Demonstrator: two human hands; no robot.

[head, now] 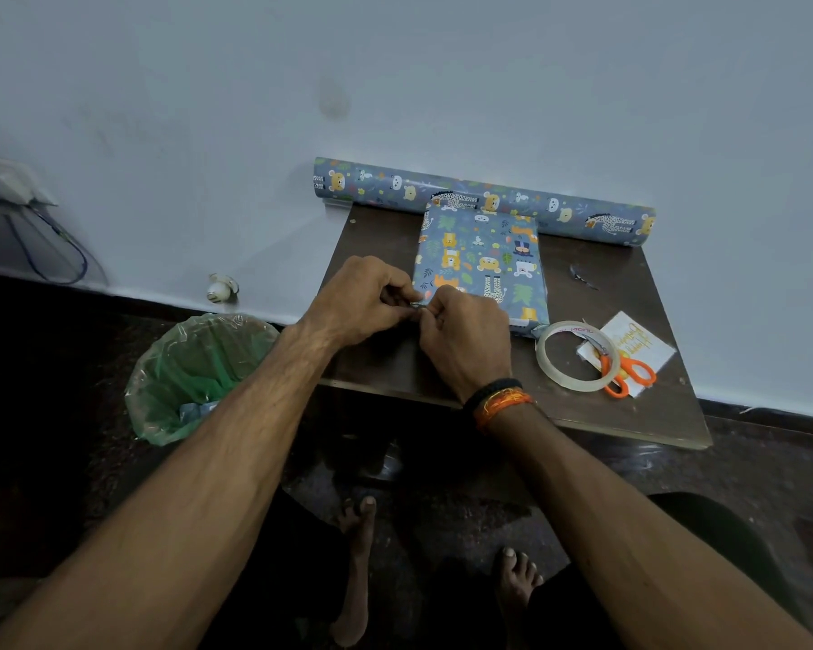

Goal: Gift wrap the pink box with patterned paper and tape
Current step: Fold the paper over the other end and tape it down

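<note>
A: What can't you make out from the head camera?

B: The near left corner of the wrapped box (482,262) is hidden behind both hands. The left hand (357,300) and right hand (465,340) meet there, fingertips curled and pinching something small and shiny between them, too small to name.

A: Where does the box sit?

B: On the dark brown table (630,293), fully covered in the animal-print paper, its far end touching the paper roll (484,199) lying along the wall (395,63).

A: Any containers?

B: A bin (198,372) with a clear liner stands on the floor, left of the table, with a scrap of blue paper inside.

A: And the rest?

B: The tape roll (576,356) lies just right of the box, with orange scissors (623,365) resting on a white card (630,342). Cables hang on the wall at far left.
</note>
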